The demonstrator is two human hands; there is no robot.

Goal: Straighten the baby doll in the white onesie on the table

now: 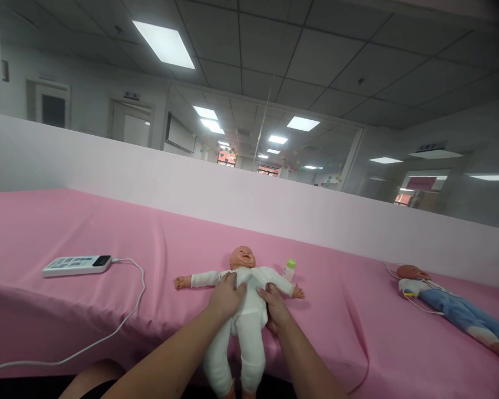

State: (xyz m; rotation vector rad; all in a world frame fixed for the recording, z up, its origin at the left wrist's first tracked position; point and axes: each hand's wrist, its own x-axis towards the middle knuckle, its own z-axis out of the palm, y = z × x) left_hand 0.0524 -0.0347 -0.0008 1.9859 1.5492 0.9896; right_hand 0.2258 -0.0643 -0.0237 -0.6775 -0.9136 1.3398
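— Lying on its back on the pink cloth (66,221), is that the baby doll (249,293)?

— Yes, in a white suit, arms out, legs hanging over the table's near edge. The left hand (228,296) rests flat on its chest, fingers loosely spread. The right hand (276,307) presses on its side at the waist, fingers together; neither pinches anything.

— What's around?

— A small bottle (290,269) with a green cap stands just beside the doll's shoulder. A white power strip (77,265) lies well to the left, its cable (128,316) trailing off. A second doll (453,307), in blue, lies far right.
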